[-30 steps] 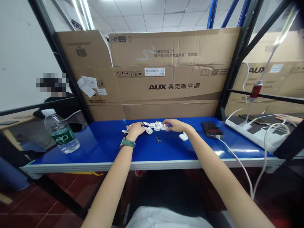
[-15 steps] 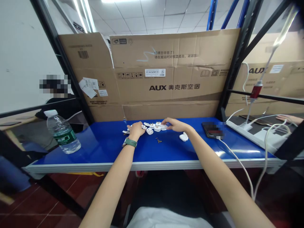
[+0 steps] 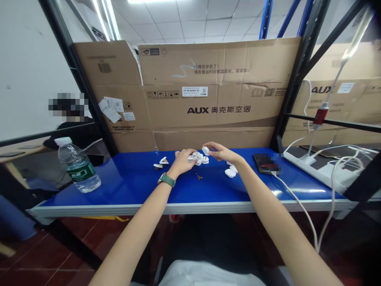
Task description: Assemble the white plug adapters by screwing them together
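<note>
White plastic fills both hands in the head view: the left hand (image 3: 185, 161) grips a plug (image 3: 196, 156), the right hand (image 3: 220, 151) pinches a cap (image 3: 205, 150), above the counter (image 3: 133, 174). Lifting pieces seems in hand; next calls for a light, steady pinch. Cardboard (image 3: 166, 115) behind reads "AUX 奥克斯空调".

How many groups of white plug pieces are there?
3 groups: one left of the left hand, one between it and the right hand, one beside the right forearm; more may hide.
</note>
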`<act>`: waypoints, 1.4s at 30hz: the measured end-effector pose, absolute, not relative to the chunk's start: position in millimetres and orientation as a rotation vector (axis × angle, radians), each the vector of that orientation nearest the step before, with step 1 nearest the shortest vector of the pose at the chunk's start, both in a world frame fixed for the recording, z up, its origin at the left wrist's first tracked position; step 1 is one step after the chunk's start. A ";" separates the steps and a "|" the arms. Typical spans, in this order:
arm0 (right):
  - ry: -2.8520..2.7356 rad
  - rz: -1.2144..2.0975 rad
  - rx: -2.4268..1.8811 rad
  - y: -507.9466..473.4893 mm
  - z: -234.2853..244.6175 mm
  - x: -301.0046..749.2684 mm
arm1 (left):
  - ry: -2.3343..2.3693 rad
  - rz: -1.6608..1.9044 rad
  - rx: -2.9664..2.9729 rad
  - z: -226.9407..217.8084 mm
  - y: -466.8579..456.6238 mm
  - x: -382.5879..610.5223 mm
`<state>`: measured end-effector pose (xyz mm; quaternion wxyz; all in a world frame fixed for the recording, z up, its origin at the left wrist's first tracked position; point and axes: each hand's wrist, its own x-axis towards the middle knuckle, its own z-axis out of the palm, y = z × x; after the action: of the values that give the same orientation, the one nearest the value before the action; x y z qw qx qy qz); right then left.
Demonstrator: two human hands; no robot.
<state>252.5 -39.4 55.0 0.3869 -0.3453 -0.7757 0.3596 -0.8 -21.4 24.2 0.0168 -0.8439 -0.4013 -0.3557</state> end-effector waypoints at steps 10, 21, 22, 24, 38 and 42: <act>-2.273 0.402 -1.008 -22.4 42.4 253.3 | -1.045 -1.091 -3.078 6.2 -6.9 0.6; -2.330 0.351 -1.069 -22.2 40.1 254.5 | -1.185 -0.857 -3.012 9.8 4.9 -20.8; -2.329 0.349 -1.073 -22.6 40.4 254.5 | -1.184 -0.846 -3.009 10.6 5.2 -22.6; -2.327 0.342 -1.083 -22.9 40.8 254.5 | -1.193 -0.816 -2.981 12.2 5.1 -26.8; -2.288 0.240 -1.025 -26.6 42.2 246.7 | -1.286 -0.817 -2.724 26.7 -15.2 -21.5; -2.260 0.250 -0.901 -28.6 40.7 238.7 | -1.172 -0.960 -2.864 25.8 -15.7 -11.8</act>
<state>238.7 -28.6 40.7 0.3407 -0.3464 -0.8687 0.0963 -11.8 -15.7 25.8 -0.0494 -0.8828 -0.3613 -0.2959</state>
